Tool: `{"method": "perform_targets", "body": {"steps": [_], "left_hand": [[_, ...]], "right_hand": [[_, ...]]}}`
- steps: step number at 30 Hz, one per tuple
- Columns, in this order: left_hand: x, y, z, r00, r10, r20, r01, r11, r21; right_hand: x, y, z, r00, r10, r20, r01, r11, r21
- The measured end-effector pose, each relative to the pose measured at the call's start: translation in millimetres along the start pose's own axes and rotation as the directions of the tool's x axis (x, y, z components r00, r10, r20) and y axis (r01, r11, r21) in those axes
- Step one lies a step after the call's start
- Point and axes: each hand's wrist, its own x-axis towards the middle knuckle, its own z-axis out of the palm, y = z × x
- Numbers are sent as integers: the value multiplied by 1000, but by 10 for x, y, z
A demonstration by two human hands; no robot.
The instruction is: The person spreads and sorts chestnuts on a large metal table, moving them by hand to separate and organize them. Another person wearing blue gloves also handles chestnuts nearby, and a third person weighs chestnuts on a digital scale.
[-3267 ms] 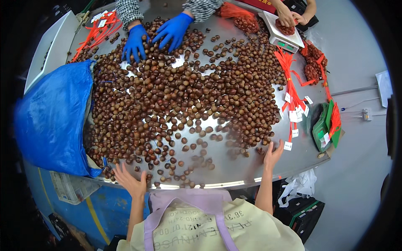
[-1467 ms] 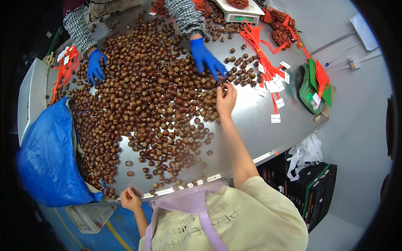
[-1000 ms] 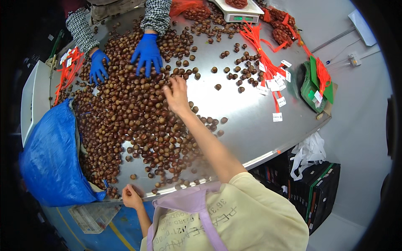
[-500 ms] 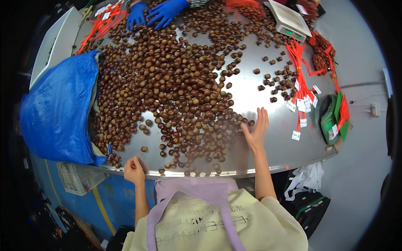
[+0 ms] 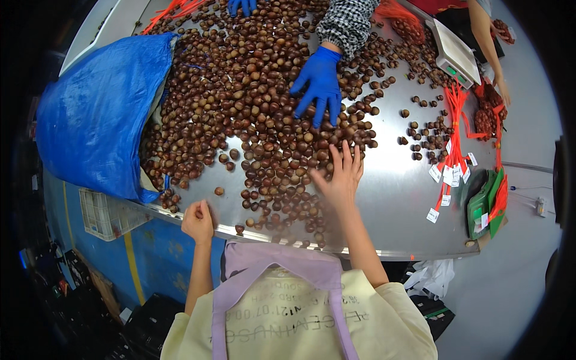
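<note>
A wide heap of glossy brown chestnuts (image 5: 270, 90) covers much of the metal table (image 5: 390, 204). My right hand (image 5: 340, 183) is open, fingers spread, at the heap's near right edge, with its fingertips touching the chestnuts. By the table's front edge my left hand (image 5: 198, 222) is closed, its fingers curled together; what they hold, if anything, is too small to make out. A single chestnut (image 5: 219, 191) lies just beyond it. Across the table a co-worker's blue-gloved hand (image 5: 321, 84) rests spread on the heap, close to my right hand.
A blue sack (image 5: 102, 120) lies at the left, its mouth toward the heap. At the right are a scale (image 5: 450, 54), red mesh strips with white tags (image 5: 456, 138), filled red nets (image 5: 487, 114) and a green scoop-like container (image 5: 480, 204). Another person's arm (image 5: 486, 42) reaches in behind.
My right hand has moved left against the chestnuts. One of the co-worker's gloved hands has reached forward over the heap. Another person's arm now shows at the far right, and the view has shifted slightly.
</note>
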Motion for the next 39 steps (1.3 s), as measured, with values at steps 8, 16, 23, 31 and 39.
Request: {"method": "perform_targets", "body": {"steps": [8, 16, 23, 31, 39], "left_hand": [[-1, 18, 17, 1000, -24, -21, 23, 999, -34], [32, 24, 26, 1000, -10, -30, 10, 1000, -13], [-33, -126, 107, 997, 17, -70, -14, 999, 52], [-31, -229, 152, 1000, -8, 2, 8, 999, 46], [54, -256, 201, 989, -106, 103, 99, 993, 67]], "right_hand": [[928, 117, 369, 989, 103, -108, -109, 993, -48], [1426, 221, 41, 983, 125, 137, -124, 992, -20], [202, 661, -218, 949, 142, -282, -36, 936, 350], [-589, 1525, -778, 846, 410, -340, -308, 897, 317], [-510, 2447, -1186, 812, 413, -413, -304, 902, 305]]}}
